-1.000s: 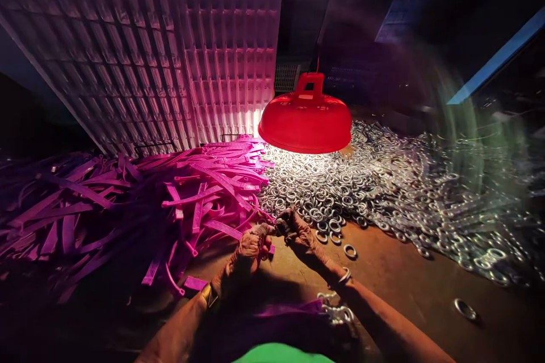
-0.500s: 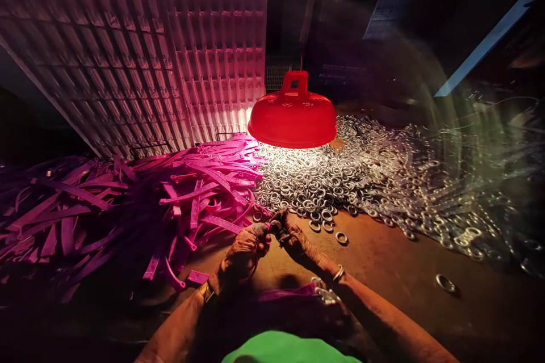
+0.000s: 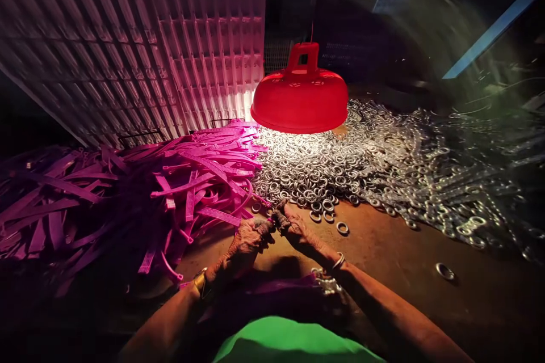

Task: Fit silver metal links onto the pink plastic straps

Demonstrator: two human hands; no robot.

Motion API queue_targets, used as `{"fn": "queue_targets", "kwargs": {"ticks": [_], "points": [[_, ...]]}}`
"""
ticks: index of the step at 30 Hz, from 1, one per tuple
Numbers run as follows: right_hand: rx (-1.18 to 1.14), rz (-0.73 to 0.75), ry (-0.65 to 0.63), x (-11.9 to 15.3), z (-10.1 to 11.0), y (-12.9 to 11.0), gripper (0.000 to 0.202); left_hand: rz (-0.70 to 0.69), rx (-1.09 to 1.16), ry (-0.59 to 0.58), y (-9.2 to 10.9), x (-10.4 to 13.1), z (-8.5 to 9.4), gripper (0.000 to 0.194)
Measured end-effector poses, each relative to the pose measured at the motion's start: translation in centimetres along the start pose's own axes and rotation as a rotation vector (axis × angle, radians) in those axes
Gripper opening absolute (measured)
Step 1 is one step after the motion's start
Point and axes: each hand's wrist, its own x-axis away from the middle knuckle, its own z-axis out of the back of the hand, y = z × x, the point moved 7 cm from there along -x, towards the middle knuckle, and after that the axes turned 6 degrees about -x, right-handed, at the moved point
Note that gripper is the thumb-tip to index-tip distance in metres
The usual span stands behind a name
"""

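One sliver of magenta strap (image 3: 271,219) shows near the centre of the frame between the left hand (image 3: 250,240) and the right hand (image 3: 297,231), both curled in narrow with fingers nearly meeting, though from here I can't tell which really grips it. With so little showing, it could well slip, or a loose end from the magenta strap pile (image 3: 213,167) at centre-left could snag the left hand. A sideways swing of the right hand might knock the nearby loose metal ring (image 3: 342,233) away.

No text can be read; on a pink strap (image 3: 146,261), toward eight o'clock, the small marks are not legible.
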Motion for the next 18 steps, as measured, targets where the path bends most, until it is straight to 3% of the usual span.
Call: {"fn": "queue_targets", "kwargs": {"ticks": [3, 6, 9, 12, 15, 18], "points": [[0.069, 0.101, -0.143, 0.9, -0.2, -2.1, 0.025, 0.041, 0.020, -0.096, 0.7, 0.5, 0.2, 0.028], [0.153, 0.190, -0.285, 3.8, -0.9, -3.6, 0.022, 0.098, 0.013, -0.234, 2.3, 2.3, -0.2, 0.024], [0.226, 0.116, -0.359, 7.6, -1.7, -3.6, 0.025, 0.224, -0.093, -0.342, 2.7, 4.6, -0.9, 0.027], [0.254, 0.028, -0.367, 10.7, -2.4, -3.8, 0.026, 0.251, -0.179, -0.414, 1.9, 6.4, -1.9, 0.035], [0.262, 0.031, -0.310, 12.3, -2.6, -4.9, 0.021, 0.299, -0.091, -0.459, 0.4, 8.1, -3.0, 0.047], [0.141, -0.058, -0.256, 13.1, -2.8, -4.7, 0.021, 0.185, -0.067, -0.455, 0.0, 9.1, -3.8, 0.051]]}}
